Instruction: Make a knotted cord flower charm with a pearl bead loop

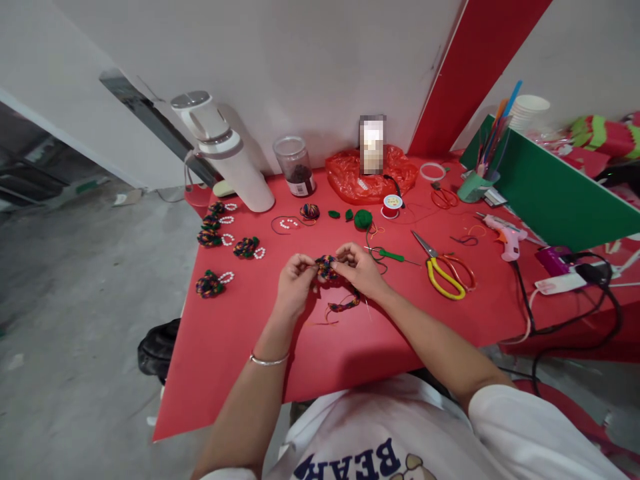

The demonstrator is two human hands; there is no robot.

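A dark multicoloured crochet piece [327, 267] is pinched between my two hands above the red table. My left hand [299, 279] grips its left edge with closed fingers. On the opposite edge, my right hand [359, 269] holds it between thumb and fingers. A narrow crocheted strip [344, 306] trails below toward me, with loose thread ends beside it. Just past my right hand lies a crochet hook with a green handle [391, 255]. Beyond the hands sit a green yarn ball [363, 219], small green leaves [334, 214] and a multicoloured yarn ball [309, 211].
Several finished crochet pieces with bead loops [210, 285] lie at left. Behind stand a white flask [243, 175] and a jar [295, 167]. To the right are yellow-handled scissors [443, 277], a pink glue gun [507, 238], a power strip [557, 283] and a pen cup [475, 187].
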